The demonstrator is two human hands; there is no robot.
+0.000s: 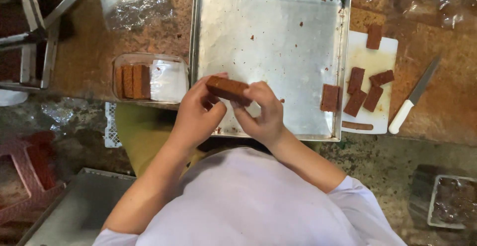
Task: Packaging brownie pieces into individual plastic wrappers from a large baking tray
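Fingers of our left hand (196, 114) and right hand (261, 112) pinch narrowly around one brown cake slice (227, 88), held level between them at the centre of the frame, over the near edge of the metal baking tray (268, 32). That tray holds crumbs and one slice (330, 97) at its right side. Left of it, a clear plastic box (166, 79) holds three slices on edge. On the white cutting board (372, 60), right, lie more pieces, with a knife (414, 96) beside.
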